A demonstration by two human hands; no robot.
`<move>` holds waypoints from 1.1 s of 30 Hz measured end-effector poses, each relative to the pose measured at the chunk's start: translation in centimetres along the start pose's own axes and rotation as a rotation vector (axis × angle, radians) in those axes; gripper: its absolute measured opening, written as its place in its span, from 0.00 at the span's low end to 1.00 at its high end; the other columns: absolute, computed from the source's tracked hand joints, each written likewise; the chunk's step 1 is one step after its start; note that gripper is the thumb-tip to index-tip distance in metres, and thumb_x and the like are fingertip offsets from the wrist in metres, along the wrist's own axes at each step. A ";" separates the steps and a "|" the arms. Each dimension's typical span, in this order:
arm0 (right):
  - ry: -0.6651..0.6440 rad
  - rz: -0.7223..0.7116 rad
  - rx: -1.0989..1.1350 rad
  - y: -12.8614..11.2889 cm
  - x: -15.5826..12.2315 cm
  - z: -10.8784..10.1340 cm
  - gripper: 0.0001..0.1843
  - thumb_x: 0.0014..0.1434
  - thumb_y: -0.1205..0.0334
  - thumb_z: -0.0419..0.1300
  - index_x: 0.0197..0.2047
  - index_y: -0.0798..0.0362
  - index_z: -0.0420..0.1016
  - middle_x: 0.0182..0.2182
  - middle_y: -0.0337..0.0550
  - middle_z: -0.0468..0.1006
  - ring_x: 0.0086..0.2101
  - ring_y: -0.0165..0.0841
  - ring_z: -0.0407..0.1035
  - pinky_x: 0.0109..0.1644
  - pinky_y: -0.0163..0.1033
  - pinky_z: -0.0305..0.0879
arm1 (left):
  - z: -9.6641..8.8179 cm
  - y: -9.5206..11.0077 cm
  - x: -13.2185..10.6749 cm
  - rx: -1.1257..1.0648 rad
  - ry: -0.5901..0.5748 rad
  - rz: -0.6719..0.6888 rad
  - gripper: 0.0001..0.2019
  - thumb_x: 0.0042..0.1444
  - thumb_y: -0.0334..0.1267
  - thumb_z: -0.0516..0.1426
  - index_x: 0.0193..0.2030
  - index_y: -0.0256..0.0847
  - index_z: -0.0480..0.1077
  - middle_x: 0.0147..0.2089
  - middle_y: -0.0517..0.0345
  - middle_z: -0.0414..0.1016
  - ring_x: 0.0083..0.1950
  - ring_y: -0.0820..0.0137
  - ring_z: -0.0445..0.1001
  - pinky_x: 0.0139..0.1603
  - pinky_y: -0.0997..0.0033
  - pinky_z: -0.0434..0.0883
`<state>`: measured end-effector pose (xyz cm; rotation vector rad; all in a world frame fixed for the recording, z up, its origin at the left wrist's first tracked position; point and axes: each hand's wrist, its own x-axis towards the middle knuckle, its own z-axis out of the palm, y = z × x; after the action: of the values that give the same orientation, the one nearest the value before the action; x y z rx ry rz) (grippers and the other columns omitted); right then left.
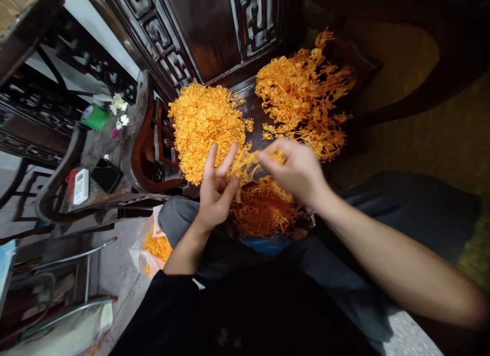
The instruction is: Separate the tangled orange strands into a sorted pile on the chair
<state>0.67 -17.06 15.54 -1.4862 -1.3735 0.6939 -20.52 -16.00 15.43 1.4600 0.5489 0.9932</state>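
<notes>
My right hand (294, 167) pinches a few thin orange strands (277, 155) between thumb and fingers, slightly blurred. Close on its left is my left hand (218, 195), index and middle fingers raised and spread, thumb bent in against the folded fingers where the strands reach it. Behind the left fingers lies a dense heap of curly orange pieces (209, 126). A looser pile of long orange stems with frilly ends (302, 96) lies to the right, on the dark wooden seat (252, 103). Below the hands, another orange bunch (266, 208) rests by my lap.
A carved wooden chair back (214, 34) stands behind the heaps. On a side table at left lie a green roll (94, 116), white flowers (118, 103), a black phone (106, 174) and a white box (80, 186). A plastic bag (147, 254) with orange pieces sits on the floor.
</notes>
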 end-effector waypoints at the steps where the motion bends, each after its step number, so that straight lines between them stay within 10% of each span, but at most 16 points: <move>1: 0.104 0.031 -0.025 0.4 0.5 -0.4 0.18 0.63 0.46 0.64 0.32 0.52 0.76 0.27 0.42 0.78 0.27 0.33 0.66 0.34 0.40 0.59 | -0.2 0.0 0.1 -0.034 0.018 -0.023 0.41 0.68 0.33 0.60 0.79 0.67 0.45 0.81 0.44 0.51 0.24 0.86 0.68 0.25 0.79 0.71; 9: -0.198 0.053 0.179 -0.2 0.5 -1.4 0.14 0.65 0.48 0.63 0.45 0.50 0.77 0.27 0.39 0.80 0.25 0.33 0.71 0.32 0.41 0.66 | -0.7 0.0 0.8 -0.270 0.080 -0.264 0.47 0.64 0.33 0.63 0.80 0.60 0.40 0.77 0.38 0.59 0.23 0.86 0.67 0.22 0.80 0.66; 15: -0.368 -0.015 0.050 -0.5 0.3 -0.4 0.19 0.65 0.52 0.63 0.54 0.51 0.83 0.52 0.50 0.84 0.52 0.44 0.78 0.60 0.51 0.71 | 0.1 0.5 0.5 -0.291 0.068 -0.247 0.42 0.62 0.35 0.62 0.78 0.60 0.47 0.77 0.40 0.61 0.20 0.86 0.63 0.18 0.77 0.58; 19: -0.537 0.042 0.182 -0.4 0.1 0.6 0.20 0.63 0.50 0.66 0.53 0.51 0.84 0.53 0.48 0.84 0.53 0.42 0.78 0.61 0.51 0.70 | 0.3 0.4 0.6 -0.295 0.063 -0.223 0.43 0.60 0.36 0.62 0.78 0.58 0.48 0.76 0.39 0.63 0.18 0.86 0.62 0.17 0.76 0.57; 33: -0.563 -0.138 0.245 -0.8 -0.5 1.5 0.13 0.64 0.54 0.64 0.47 0.52 0.83 0.46 0.44 0.86 0.46 0.36 0.79 0.52 0.42 0.70 | 0.3 1.3 0.8 -0.363 0.164 -0.233 0.32 0.62 0.38 0.60 0.72 0.53 0.59 0.68 0.40 0.74 0.13 0.89 0.48 0.12 0.77 0.48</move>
<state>-1.13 -17.26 15.61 -1.0264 -1.7145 1.2031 -20.10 -15.71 16.89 0.9754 0.6062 0.9728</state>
